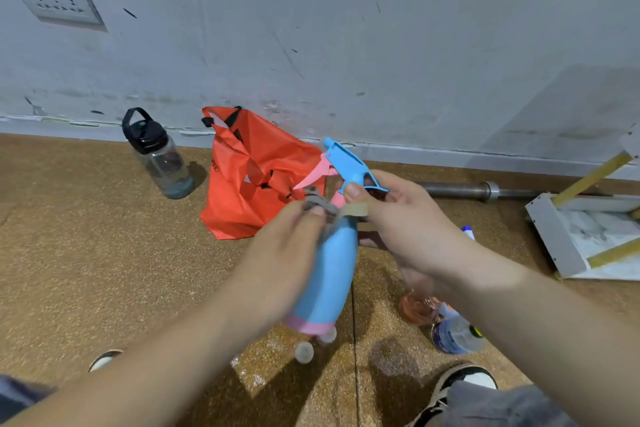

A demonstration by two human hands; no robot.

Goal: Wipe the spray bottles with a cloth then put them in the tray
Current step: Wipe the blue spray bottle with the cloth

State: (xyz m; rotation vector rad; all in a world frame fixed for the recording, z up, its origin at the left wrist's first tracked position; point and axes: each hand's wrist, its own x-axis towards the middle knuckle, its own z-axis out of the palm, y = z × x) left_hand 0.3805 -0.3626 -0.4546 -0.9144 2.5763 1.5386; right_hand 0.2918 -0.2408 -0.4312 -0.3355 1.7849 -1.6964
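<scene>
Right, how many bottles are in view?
4: blue-and-pink plastic spray bottle held centre; clear black-lidded water bottle by the wall; orange-tinted clear bottle and blue-labelled clear bottle on the floor, lower right. Others may be hidden.

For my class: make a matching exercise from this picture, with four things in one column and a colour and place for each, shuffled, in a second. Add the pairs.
Things
1. spray bottle
2. cloth
3. bag
4. tray

Descriptions
A. white, at far right
B. blue and pink, gripped by the right hand
C. red, by the wall
D. grey, held by the left hand

Pairs: 1-B, 2-D, 3-C, 4-A
</scene>
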